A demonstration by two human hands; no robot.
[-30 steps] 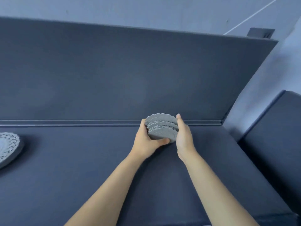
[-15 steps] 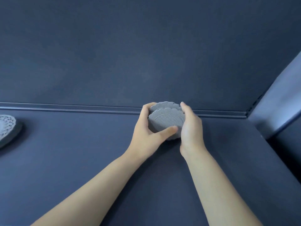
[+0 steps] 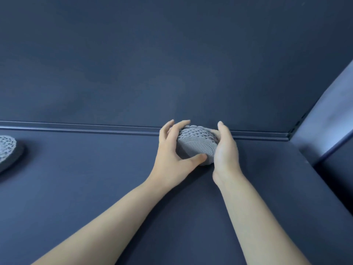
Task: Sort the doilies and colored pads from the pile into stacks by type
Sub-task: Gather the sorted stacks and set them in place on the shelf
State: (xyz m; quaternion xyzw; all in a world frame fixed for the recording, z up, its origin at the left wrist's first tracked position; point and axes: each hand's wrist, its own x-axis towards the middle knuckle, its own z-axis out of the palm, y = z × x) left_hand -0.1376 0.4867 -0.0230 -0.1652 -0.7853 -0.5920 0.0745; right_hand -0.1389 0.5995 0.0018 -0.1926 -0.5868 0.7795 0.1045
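1. Nearest, two bare forearms reach out over the dark blue table [image 3: 95,188].
2. The left hand [image 3: 172,155] grips a bundle of grey pads [image 3: 196,144], thumb hooked across its front edge and fingers curled up behind it.
3. The right hand [image 3: 226,155] cups the bundle's other side, fingers wrapped round its edge, so both hands hold it.
4. The bundle is tilted, low over the table and just in front of the back rail [image 3: 95,127]. A ribbed pad faces up, with an openwork one behind it.
5. At the far left edge lies a lace doily stack [image 3: 6,148], well apart.
6. Sorting looks partly done: one stack is laid, while this bundle seems to need squaring and setting down.
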